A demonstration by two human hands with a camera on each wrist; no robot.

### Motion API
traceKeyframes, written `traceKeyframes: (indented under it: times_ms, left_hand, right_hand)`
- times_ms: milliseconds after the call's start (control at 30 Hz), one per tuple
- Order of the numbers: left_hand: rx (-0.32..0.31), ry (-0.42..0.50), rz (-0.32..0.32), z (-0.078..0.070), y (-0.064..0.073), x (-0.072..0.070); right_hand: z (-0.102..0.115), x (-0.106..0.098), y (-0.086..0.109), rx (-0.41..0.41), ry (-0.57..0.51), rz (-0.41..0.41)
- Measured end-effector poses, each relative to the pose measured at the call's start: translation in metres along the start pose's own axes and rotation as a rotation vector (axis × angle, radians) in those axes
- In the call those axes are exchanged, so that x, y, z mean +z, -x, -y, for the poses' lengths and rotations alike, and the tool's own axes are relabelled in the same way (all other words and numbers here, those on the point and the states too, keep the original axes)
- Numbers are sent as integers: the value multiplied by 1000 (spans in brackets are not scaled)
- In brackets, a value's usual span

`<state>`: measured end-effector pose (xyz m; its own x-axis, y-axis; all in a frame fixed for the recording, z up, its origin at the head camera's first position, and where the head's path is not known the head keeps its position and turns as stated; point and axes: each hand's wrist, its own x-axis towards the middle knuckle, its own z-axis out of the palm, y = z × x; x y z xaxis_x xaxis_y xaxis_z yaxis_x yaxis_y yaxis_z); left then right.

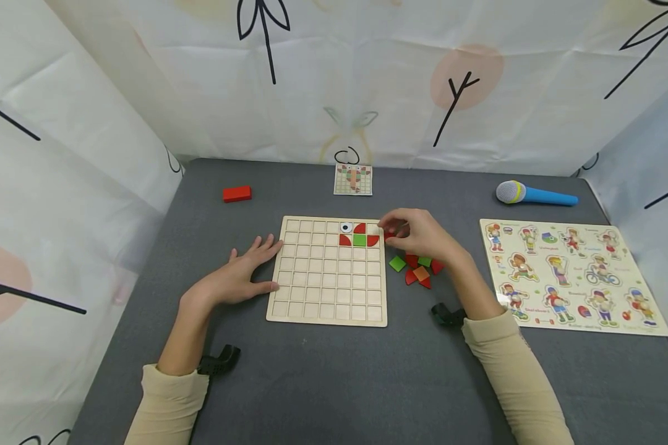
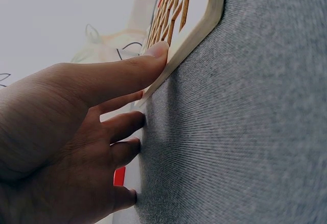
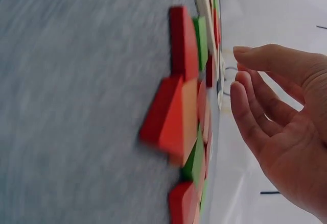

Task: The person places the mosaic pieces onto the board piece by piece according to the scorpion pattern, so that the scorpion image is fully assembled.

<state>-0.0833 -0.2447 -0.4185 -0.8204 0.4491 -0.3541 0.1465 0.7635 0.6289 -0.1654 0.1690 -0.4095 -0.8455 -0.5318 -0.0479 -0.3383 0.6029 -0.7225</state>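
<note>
While the left hand lies spread, thumb on the left edge of the wooden grid board on the tabletop, the right hand, loosely bent and apparently holding nothing, hovers near the loose tiles; bracing the board and squaring each tile to its cell should seat it flat.

Beside the left grip, a pale, square-gridded board; near the right grip, red, green and orange pieces; to its right, a yellow-ringed blue microphone; beneath both grips, grey bench.
</note>
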Motion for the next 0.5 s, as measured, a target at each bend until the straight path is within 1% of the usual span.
traceKeyframes:
  times_ms: [133,400,500]
  left_hand:
    - [-2,0,0,0,-1,0]
    - [-2,7,2,0,-1,1]
    - [-4,5,2,0,0,1]
  right_hand:
    - [-8,-3,4,19,13,-5]
    - [-20,-9,11,68,84,-3]
    - [-23,-12,13,72,95,5]
